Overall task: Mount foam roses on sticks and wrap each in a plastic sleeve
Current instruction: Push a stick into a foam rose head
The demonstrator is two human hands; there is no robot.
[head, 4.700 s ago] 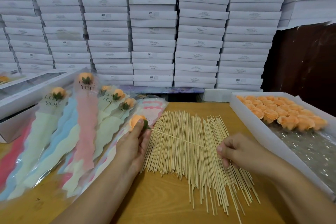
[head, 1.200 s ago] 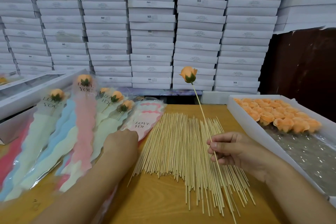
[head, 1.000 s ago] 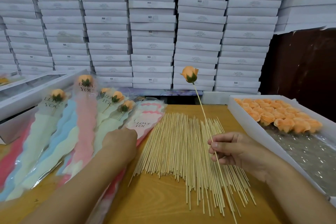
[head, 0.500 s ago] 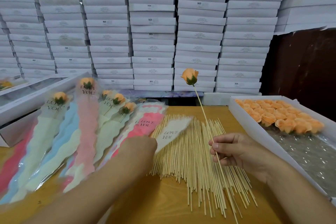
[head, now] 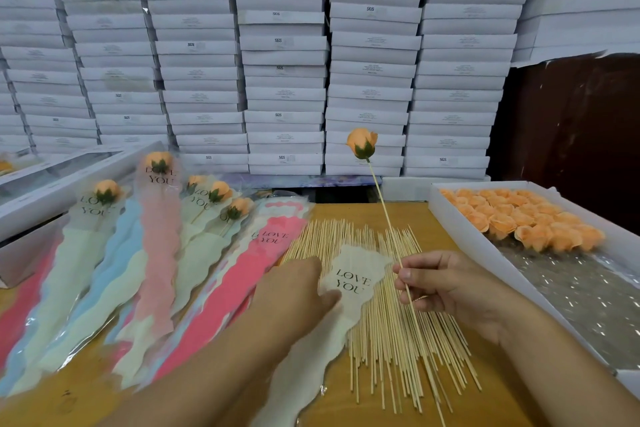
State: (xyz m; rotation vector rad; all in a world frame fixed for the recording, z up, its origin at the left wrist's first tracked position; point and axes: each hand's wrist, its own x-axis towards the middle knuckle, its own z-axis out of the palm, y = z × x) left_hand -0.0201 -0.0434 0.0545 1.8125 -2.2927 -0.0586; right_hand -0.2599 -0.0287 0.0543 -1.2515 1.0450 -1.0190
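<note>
foam rose, peach-orange with a green calyx, mounted on top of a thin pale stick and raised above the table, tilted slightly left; pinched low on the stick between thumb and curled fingers of the right hand; held over the loose spread of bare sticks on the wooden table; pale plastic sleeve printed "love you" lying across the sticks, just left of the right hand, touched and partly covered by the left hand; cannot tell whether those fingers grip it or only press on it; wider top of the sleeve toward the far side, narrow tail running down past the near edge of the stick pile; finished wrapped roses fanned out on the left in pink, blue and pale green sleeves, just beside a flat pile of empty sleeves; white tray of loose orange rose heads along the right edge; bare tabletop showing beyond the sticks and near the front edge; stacked white boxes walling off the back.
</note>
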